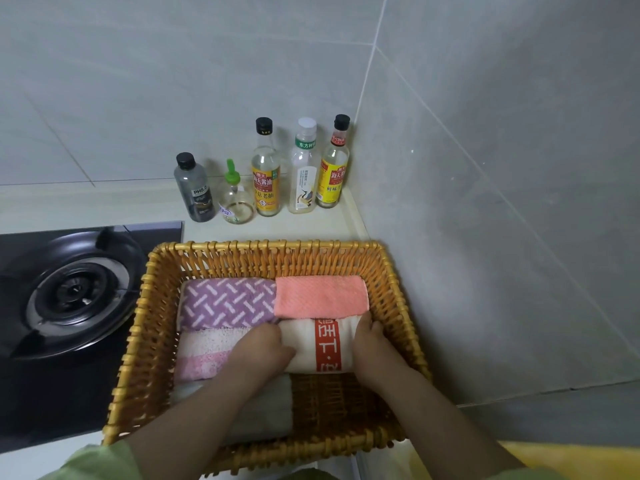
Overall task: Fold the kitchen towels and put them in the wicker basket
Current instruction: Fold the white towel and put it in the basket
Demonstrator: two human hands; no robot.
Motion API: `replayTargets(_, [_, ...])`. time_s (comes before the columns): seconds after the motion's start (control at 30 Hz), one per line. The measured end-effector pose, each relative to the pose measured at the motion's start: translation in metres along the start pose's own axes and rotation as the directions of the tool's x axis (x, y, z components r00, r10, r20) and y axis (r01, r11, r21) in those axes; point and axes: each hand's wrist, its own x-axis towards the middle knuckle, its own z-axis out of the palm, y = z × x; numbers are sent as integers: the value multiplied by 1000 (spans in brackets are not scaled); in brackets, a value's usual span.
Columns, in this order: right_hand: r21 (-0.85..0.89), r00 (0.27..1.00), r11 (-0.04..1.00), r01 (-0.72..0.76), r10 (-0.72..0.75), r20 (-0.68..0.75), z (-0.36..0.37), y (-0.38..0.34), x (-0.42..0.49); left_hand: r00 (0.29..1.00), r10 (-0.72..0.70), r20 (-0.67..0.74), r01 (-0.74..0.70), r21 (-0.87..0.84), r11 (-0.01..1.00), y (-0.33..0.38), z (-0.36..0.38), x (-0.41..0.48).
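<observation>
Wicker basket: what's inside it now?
Five folded towels: purple patterned towel, salmon towel, pink-and-white towel, whitish towel partly under a forearm, cream red-banded towel held by left hand and right hand. Whatever lies beneath them is covered.

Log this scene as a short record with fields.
basket: wicker basket on the counter, stove to its left
held: red-band towel, gripped at its ends by left hand and right hand, inside the basket
back row: purple towel, coral towel
left side: pink towel, white towel nearest
bare floor: front right
behind: five bottles
</observation>
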Motion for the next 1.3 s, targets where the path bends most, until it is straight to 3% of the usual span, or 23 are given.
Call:
replayTargets(0.17, [-51,999,997,50,-50,5,-1,4,-2,996,69,-48,-70,-20,997,-6,1,-4])
replayTargets(0.27, [-164,978,977,140,-162,-129,0,9,-13,988,124,-97,-125,-11,992,-8,0,-10])
replayTargets(0.33, [-245,926,940,237,-295,-237,-2,11,-17,968,201,-153,-190,85,978,-10,-3,-16])
replayTargets(0.4, [-216,886,922,322,-373,-274,-4,9,-14,919,338,-202,-283,260,923,-8,-8,-22])
replayTargets(0.53, [-208,889,924,322,-371,-269,4,2,18,847,527,-70,-424,508,750,2,-5,-14])
replayTargets(0.77, [-340,909,905,254,-343,-235,24,5,48,825,563,-40,-432,598,675,-20,18,16])
replayTargets(1.17, [-322,903,907,271,-356,-242,33,2,63,792,607,-67,-467,573,674,-28,24,23])
replayTargets(1.23, [-262,892,927,270,-343,-295,26,0,62,796,601,-66,-458,583,671,-27,22,20])
replayTargets(1.3, [-283,836,911,300,-394,-382,20,-5,62,822,564,-75,-423,582,694,-28,17,14])
